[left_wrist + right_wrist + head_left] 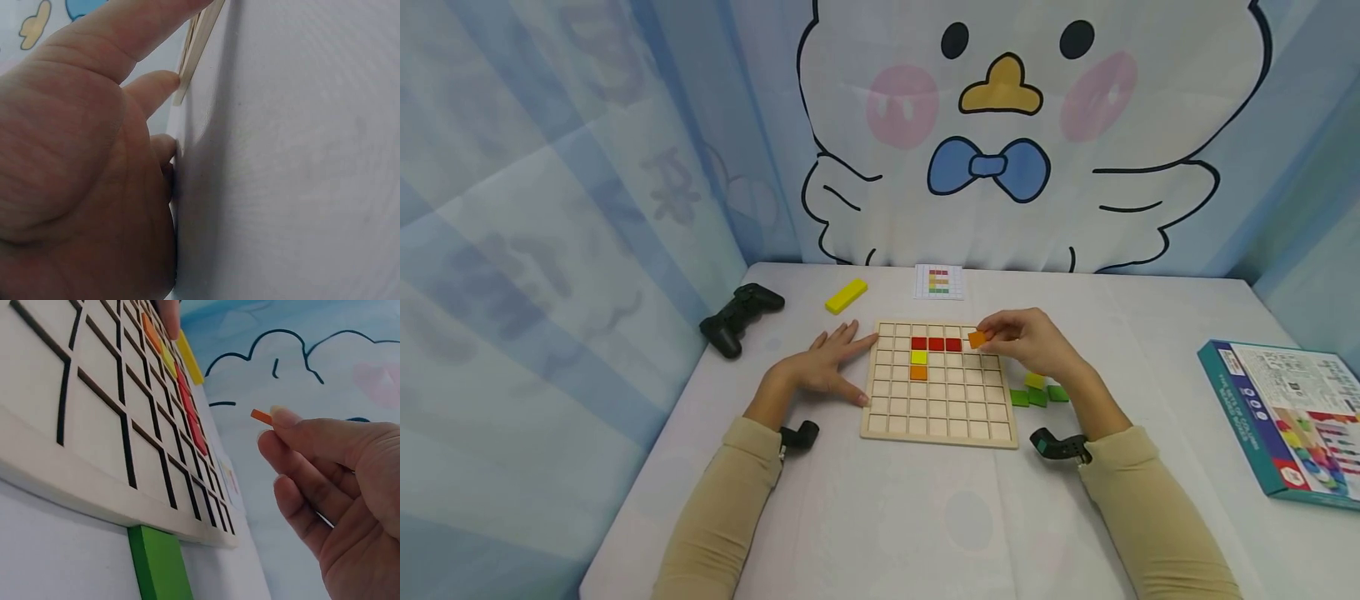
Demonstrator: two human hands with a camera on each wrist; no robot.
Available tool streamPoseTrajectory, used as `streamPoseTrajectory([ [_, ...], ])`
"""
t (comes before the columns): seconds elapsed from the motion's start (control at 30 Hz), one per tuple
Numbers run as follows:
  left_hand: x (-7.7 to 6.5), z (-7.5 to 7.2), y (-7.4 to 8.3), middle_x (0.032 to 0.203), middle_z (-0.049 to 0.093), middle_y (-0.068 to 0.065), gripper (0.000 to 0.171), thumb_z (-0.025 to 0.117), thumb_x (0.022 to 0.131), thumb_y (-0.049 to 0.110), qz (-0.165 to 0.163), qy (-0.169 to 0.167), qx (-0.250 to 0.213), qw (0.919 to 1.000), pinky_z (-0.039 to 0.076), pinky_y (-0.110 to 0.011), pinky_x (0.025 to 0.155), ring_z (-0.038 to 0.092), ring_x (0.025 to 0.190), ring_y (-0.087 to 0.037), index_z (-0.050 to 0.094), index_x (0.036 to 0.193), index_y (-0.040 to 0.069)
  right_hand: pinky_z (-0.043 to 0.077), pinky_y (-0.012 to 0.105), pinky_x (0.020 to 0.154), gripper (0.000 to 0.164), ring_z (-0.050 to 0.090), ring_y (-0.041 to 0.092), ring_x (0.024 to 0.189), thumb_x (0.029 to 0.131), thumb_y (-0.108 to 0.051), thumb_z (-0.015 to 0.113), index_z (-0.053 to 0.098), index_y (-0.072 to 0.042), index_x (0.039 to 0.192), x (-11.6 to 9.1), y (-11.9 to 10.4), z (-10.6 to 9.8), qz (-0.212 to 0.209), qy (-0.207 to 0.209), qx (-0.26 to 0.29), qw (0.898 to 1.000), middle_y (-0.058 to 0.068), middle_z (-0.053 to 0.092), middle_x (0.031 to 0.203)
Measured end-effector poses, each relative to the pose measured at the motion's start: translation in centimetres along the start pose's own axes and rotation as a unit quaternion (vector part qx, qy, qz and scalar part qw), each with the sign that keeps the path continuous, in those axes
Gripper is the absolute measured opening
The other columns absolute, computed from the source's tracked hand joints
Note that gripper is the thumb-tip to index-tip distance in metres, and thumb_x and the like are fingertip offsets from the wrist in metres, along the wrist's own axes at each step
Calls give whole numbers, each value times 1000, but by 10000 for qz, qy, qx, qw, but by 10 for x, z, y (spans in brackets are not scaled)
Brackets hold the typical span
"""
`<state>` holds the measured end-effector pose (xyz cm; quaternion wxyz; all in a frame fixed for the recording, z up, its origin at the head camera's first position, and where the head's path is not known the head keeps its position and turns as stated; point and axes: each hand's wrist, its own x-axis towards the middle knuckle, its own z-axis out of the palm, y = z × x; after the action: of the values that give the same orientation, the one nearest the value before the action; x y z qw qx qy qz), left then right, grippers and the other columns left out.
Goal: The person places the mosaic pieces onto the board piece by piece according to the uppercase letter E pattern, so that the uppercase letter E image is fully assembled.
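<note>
A wooden grid board [940, 427] lies mid-table, with three red tiles [936, 344] in a row, a yellow tile [919, 357] under the leftmost red one, and an orange tile [919, 373] below that. My left hand [822, 364] rests with spread fingers, the thumb and a fingertip touching the board's left edge. Between thumb and fingertips my right hand [1028, 340] pinches another orange tile [260, 417], held above the board near its upper right corner. In the left wrist view, the board's edge [203, 47] shows beyond the fingers.
Green tiles [1037, 397] and a yellow tile [1034, 380] lie right of the board. Behind it are a pattern card [939, 282] and a yellow bar [846, 296]. A black game controller [741, 317] sits at left, a game box [1288, 421] at far right.
</note>
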<state>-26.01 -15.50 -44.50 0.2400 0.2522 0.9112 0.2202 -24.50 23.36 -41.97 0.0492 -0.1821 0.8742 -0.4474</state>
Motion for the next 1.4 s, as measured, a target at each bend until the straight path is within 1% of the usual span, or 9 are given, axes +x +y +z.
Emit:
streamPoseTrajectory([
  [0.2, 1, 0, -1, 176, -13, -7, 117, 84, 77, 63, 11, 14, 7, 10000, -12, -53, 130, -16, 163, -26, 15, 168, 37, 51, 21, 72, 25, 66, 20, 83, 87, -11, 85, 79, -5, 111, 3, -7, 15, -329, -33, -326, 9989, 6, 76, 94],
  [0.4, 2, 1, -2, 176, -14, -7, 117, 84, 77, 64, 4, -24, 5, 10000, -13, -53, 130, -16, 162, -26, 15, 168, 37, 52, 21, 68, 26, 65, 18, 80, 85, -14, 87, 79, -5, 108, 5, -11, 30, -447, -104, -289, 9985, 4, 74, 89],
  [0.53, 2, 1, -1, 176, -14, -7, 117, 84, 77, 63, 5, -21, -2, 10000, -13, -52, 130, -16, 162, -26, 15, 168, 37, 52, 22, 66, 25, 62, 18, 76, 86, -12, 86, 78, -4, 108, 6, -13, 37, -505, -244, -262, 9981, 4, 72, 87],
  [0.8, 1, 1, -1, 176, -14, -7, 117, 84, 77, 63, -2, -22, 19, 10000, -12, -51, 130, -16, 162, -25, 15, 168, 37, 53, 22, 67, 25, 62, 18, 78, 83, -13, 89, 79, -4, 104, 9, -14, 49, -744, -502, -160, 9958, 4, 72, 87],
  [1.0, 1, 0, 0, 176, -14, -7, 117, 84, 77, 63, 3, -15, 25, 10000, -12, -52, 130, -16, 163, -25, 15, 168, 37, 54, 23, 68, 22, 63, 16, 76, 83, -14, 89, 79, -5, 101, 11, -11, 56, -681, -497, -269, 9961, 2, 72, 85],
  [1.13, 1, 0, -1, 176, -13, -7, 117, 83, 77, 64, 3, -3, 53, 10000, -12, -52, 130, -16, 163, -26, 15, 168, 37, 54, 24, 67, 20, 63, 16, 75, 84, -15, 88, 79, -6, 99, 12, -11, 58, -531, -560, -368, 9963, 1, 72, 83],
  [1.3, 2, 1, -1, 176, -13, -7, 116, 83, 77, 64, -5, 0, 43, 10000, -12, -52, 130, -16, 163, -25, 15, 167, 37, 52, 24, 64, 19, 60, 18, 73, 84, -17, 89, 79, -7, 97, 12, -14, 60, -292, -694, -315, 9967, 2, 70, 81],
  [1.4, 2, 1, 0, 176, -13, -7, 116, 84, 77, 63, -1, 4, 28, 10000, -12, -52, 130, -16, 163, -25, 15, 167, 37, 50, 24, 64, 20, 59, 17, 73, 85, -18, 88, 79, -6, 98, 12, -13, 61, -221, -719, -308, 9967, 3, 69, 81],
])
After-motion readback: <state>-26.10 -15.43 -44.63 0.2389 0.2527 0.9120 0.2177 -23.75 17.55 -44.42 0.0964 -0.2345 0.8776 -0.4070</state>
